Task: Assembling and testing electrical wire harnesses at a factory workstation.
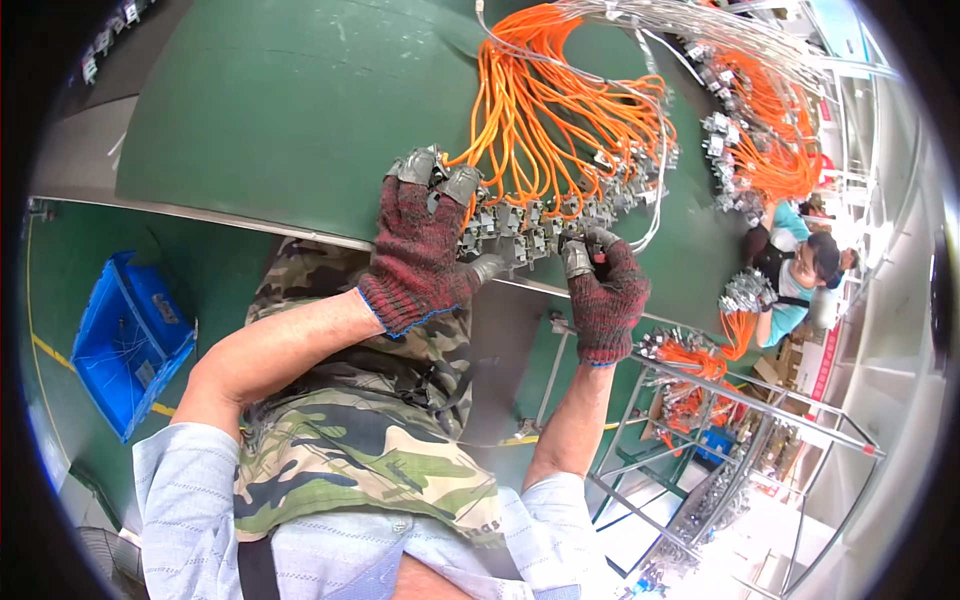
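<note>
A large bundle of orange cables (560, 110) lies on the green tabletop, with small silvery metal connectors (512, 222) crowded at their ends along the near edge. Both hands wear dark red knit gloves with grey-covered fingertips. My left hand (425, 240) is at the left end of the connector row, fingers stretched out and thumb apart, touching the outermost pieces. At the row's right part, my right hand (607, 295) has its fingers curled in a pinch at a metal connector, which the fingertips mostly hide.
White cables (655, 200) loop beside the bundle on the right. More orange cable bundles (770, 130) lie further right, where a co-worker (800, 270) handles one. A metal-frame rack (740, 400) stands lower right. On the floor at left sits a blue bin (125, 345).
</note>
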`<state>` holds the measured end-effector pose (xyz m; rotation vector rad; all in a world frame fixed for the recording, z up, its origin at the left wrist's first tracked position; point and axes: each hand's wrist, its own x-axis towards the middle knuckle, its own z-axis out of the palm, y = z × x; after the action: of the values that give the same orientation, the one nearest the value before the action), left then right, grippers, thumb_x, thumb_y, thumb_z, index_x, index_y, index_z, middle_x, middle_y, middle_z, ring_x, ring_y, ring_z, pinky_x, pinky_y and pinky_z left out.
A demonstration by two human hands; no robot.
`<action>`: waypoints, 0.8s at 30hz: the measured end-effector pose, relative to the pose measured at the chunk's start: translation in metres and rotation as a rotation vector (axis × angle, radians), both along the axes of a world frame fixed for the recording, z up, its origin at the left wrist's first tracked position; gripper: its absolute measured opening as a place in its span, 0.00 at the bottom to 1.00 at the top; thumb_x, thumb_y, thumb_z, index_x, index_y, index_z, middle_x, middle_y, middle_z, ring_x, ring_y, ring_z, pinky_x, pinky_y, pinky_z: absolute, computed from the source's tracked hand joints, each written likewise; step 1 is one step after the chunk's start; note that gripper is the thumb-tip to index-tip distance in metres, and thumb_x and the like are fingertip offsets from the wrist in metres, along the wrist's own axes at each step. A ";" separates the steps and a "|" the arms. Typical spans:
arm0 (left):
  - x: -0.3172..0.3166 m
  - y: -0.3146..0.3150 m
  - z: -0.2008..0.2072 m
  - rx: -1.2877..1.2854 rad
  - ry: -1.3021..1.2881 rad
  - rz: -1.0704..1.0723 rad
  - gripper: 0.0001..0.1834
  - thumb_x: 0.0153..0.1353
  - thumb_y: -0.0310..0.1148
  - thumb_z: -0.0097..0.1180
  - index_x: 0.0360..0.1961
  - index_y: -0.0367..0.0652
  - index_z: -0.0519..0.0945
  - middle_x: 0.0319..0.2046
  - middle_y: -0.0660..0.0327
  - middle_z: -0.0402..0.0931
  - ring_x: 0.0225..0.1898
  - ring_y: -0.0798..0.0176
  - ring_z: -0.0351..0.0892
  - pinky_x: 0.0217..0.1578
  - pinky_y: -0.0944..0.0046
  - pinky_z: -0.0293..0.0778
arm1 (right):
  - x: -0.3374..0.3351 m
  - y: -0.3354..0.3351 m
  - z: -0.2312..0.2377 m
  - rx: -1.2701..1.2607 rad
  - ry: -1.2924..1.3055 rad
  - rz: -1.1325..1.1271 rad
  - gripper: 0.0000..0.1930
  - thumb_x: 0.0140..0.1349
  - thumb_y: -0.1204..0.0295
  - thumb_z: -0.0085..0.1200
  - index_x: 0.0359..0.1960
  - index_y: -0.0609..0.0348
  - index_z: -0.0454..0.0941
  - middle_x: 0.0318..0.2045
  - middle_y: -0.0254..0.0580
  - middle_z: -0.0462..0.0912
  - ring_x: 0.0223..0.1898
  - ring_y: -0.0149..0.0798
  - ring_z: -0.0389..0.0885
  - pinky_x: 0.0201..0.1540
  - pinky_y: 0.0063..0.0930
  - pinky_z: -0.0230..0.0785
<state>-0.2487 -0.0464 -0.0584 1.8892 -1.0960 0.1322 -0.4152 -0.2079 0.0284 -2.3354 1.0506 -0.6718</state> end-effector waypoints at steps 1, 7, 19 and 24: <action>-0.003 -0.002 0.000 -0.004 -0.003 -0.012 0.56 0.42 0.54 0.80 0.72 0.43 0.69 0.70 0.34 0.56 0.70 0.27 0.58 0.71 0.29 0.56 | -0.003 -0.004 -0.001 -0.033 0.004 0.002 0.12 0.60 0.74 0.71 0.46 0.56 0.90 0.29 0.37 0.87 0.28 0.29 0.84 0.35 0.27 0.78; 0.000 0.016 0.006 0.161 0.143 -0.173 0.60 0.42 0.55 0.80 0.75 0.43 0.66 0.74 0.31 0.50 0.74 0.23 0.53 0.74 0.28 0.52 | -0.008 -0.009 0.000 -0.009 0.018 0.033 0.13 0.60 0.74 0.71 0.47 0.56 0.89 0.32 0.40 0.88 0.32 0.32 0.86 0.38 0.30 0.79; 0.026 0.033 0.002 0.126 -0.036 -0.249 0.60 0.40 0.54 0.81 0.74 0.41 0.69 0.74 0.34 0.59 0.73 0.25 0.61 0.73 0.31 0.59 | -0.011 -0.014 0.005 -0.096 0.054 0.232 0.15 0.60 0.78 0.71 0.50 0.58 0.88 0.37 0.42 0.90 0.37 0.38 0.88 0.41 0.32 0.81; 0.029 0.032 -0.003 0.087 -0.149 -0.229 0.60 0.36 0.55 0.81 0.72 0.44 0.70 0.70 0.37 0.63 0.68 0.29 0.67 0.68 0.27 0.63 | -0.006 0.022 -0.011 0.337 -0.474 0.074 0.15 0.67 0.82 0.66 0.54 0.66 0.82 0.42 0.45 0.90 0.45 0.36 0.88 0.52 0.33 0.83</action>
<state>-0.2201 -0.0141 -0.0610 1.8371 -1.4324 0.0978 -0.4211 -0.1861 0.0178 -1.7967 0.7846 -0.8858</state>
